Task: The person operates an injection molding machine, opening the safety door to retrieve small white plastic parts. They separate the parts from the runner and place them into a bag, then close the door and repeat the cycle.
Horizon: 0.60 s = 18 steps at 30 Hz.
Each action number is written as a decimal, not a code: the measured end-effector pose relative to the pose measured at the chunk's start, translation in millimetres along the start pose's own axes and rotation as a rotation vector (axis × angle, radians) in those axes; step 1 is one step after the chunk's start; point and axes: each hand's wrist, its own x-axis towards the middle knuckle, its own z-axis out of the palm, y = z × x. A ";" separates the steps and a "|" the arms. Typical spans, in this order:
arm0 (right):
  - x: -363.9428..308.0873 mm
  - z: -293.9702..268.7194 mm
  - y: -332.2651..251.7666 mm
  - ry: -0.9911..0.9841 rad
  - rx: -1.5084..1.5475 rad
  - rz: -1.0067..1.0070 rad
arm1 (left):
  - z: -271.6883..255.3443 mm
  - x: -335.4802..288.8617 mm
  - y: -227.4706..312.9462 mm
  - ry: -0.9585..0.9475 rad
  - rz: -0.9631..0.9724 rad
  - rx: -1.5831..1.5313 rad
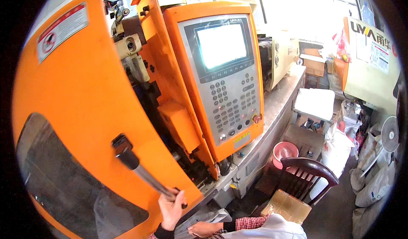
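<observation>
Handle (148, 180) of door (85, 90) gripped by L hand (171, 211)

The handle, a grey bar w/ black ends, is mounted aslant on the orange door; its lower end is wrapped by the L hand's fingers. The R hand (205, 229) is seen at the bottom edge, fingers partly curled, next to a pale sheet (212, 218); whether the sheet is gripped can't be told. A dark window (63, 171) is set in the door, lower L. R of the door, an orange-framed ctrl panel (229, 86) is fitted, w/ lit screen (221, 45) up top & red button (256, 118) low R. Farther R, a brown carton (287, 207) is seen at a dark chair (312, 164), w/ a pink basin (276, 154) just beyond.
</observation>
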 end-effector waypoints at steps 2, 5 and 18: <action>-6.9 -17.9 -12.1 0.125 0.031 0.018 | 17.7 10.0 -6.5 -0.047 0.017 -0.031; -20.5 7.2 23.5 0.339 0.214 0.014 | 50.3 24.1 -14.6 -0.126 0.039 -0.038; -28.2 -13.4 36.0 -0.033 0.234 0.143 | 100.0 55.6 -41.8 -0.165 0.012 0.423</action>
